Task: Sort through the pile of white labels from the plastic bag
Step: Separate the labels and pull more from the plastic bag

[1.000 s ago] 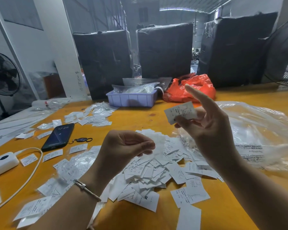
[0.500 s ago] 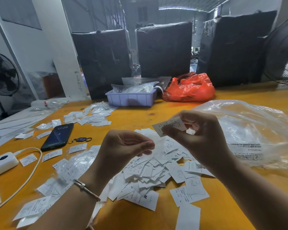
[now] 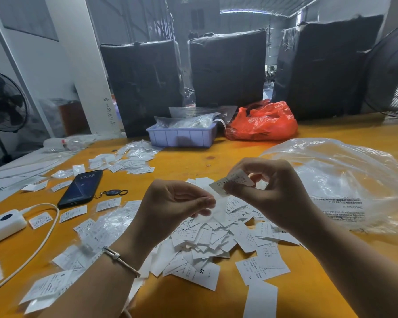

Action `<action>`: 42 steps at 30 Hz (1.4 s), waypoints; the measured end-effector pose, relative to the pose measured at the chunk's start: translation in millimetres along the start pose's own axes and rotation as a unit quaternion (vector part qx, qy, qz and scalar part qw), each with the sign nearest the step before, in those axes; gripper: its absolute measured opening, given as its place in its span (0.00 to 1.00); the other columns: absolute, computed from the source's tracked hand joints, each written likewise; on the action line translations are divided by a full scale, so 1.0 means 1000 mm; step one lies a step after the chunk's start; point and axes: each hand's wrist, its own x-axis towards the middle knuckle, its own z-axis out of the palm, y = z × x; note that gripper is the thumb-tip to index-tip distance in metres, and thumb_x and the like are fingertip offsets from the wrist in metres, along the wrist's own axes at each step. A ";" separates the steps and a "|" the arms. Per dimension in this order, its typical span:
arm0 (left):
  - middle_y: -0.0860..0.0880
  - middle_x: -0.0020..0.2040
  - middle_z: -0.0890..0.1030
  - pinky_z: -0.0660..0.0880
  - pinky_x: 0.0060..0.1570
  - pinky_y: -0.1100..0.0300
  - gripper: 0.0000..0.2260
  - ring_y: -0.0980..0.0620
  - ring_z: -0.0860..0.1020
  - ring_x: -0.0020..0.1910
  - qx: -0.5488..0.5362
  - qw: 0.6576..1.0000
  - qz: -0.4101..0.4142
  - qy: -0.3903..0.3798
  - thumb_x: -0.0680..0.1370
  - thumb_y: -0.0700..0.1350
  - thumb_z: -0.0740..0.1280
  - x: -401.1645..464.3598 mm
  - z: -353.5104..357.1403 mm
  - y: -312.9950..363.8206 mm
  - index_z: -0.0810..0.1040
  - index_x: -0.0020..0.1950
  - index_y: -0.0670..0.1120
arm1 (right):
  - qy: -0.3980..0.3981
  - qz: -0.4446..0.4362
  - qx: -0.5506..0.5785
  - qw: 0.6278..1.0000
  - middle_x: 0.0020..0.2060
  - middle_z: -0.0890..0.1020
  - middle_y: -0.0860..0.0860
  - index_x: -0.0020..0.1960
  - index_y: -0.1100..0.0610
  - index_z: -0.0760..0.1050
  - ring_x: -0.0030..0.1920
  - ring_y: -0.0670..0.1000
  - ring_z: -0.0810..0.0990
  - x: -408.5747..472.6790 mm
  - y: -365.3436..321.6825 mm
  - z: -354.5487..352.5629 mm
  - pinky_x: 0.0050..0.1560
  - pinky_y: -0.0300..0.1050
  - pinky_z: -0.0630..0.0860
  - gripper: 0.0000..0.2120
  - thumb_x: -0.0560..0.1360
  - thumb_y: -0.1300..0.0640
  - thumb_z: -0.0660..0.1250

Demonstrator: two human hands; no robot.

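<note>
Warehouse interior, orange tabletop (image 3: 216, 154) across the lower frame. At centre, the pile of white labels (image 3: 218, 235) lies spread on the tabletop, with size letters (S, M, L, XL) legible on several. Just above it, the right hand (image 3: 271, 193) pinches a single label (image 3: 233, 182) between thumb and curled fingers — its grip is closed on that label alone. The left hand (image 3: 175, 207) hovers beside it with fingers curled toward the thumb; it appears to hold a translucent slip, though this cannot be told for certain. The clear plastic bag (image 3: 345, 180) lies at centre right, touching the pile's edge.

To do this step well, it is probably best to turn the label print-side up, read its size, and keep only one label in the grip.

Outward: smaller label groups (image 3: 129, 160) at upper left of the tabletop, a phone (image 3: 81, 189), a purple tray (image 3: 182, 135), and a red bag (image 3: 262, 121) behind.
</note>
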 end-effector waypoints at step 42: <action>0.46 0.41 0.86 0.78 0.39 0.65 0.12 0.52 0.85 0.41 -0.083 0.994 -0.067 0.015 0.67 0.48 0.74 0.002 0.004 0.000 0.85 0.43 0.41 | -0.072 0.075 0.057 0.993 0.41 0.84 0.48 0.45 0.55 0.83 0.42 0.48 0.81 -0.002 0.012 0.003 0.38 0.45 0.78 0.06 0.69 0.56 0.75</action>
